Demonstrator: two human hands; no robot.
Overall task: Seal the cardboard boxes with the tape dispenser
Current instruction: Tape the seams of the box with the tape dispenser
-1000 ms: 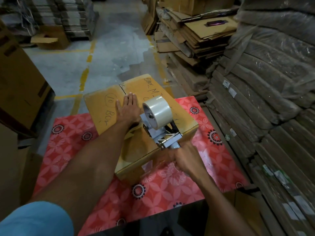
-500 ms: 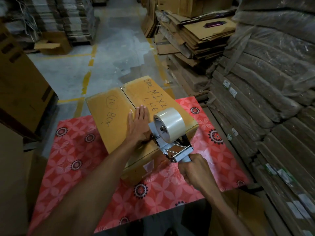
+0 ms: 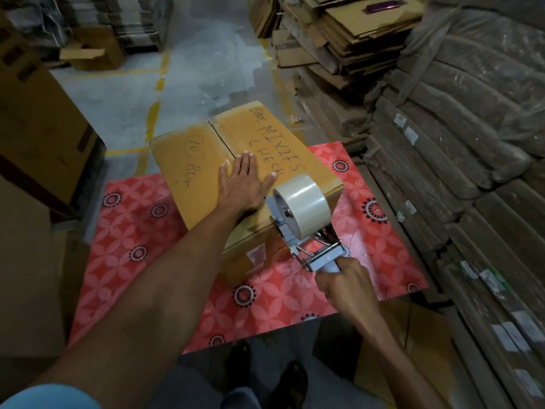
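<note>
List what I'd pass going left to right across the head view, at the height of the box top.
A big brown carton → left hand → tape roll → wrapped stacks.

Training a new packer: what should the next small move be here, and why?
Probably tilt the tape dispenser with the right hand to tear the tape off. Its head sits low against the near side of the cardboard box, below the top edge, while the left hand presses flat on top. Tape along the seam can't be made out.
</note>
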